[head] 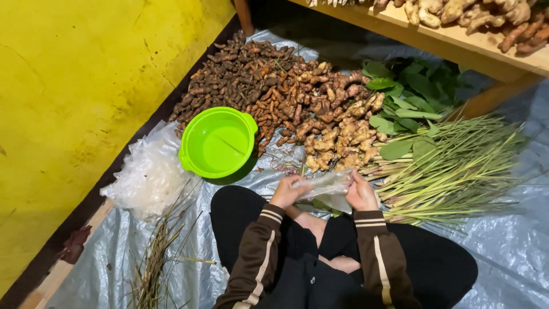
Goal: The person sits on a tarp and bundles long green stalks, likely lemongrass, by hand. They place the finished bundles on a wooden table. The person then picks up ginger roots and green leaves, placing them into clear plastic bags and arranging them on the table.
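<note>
My left hand (287, 191) and my right hand (361, 193) both grip a clear plastic bag (327, 185) held between them over my lap. Something green shows under the bag's lower edge. I sit cross-legged in dark trousers and a brown jacket with striped cuffs. Just beyond my hands lie pale ginger roots (343, 143) and a bundle of lemongrass stalks (452, 171).
A bright green plastic bowl (217, 143) stands left of my hands, beside a heap of clear plastic bags (150, 177). A pile of dark brown roots (251, 80), green leaves (406, 97) and dry grass (153, 263) lie on a grey tarp (503, 252). A yellow wall (74, 103) is left; a wooden shelf (457, 40) holds more roots.
</note>
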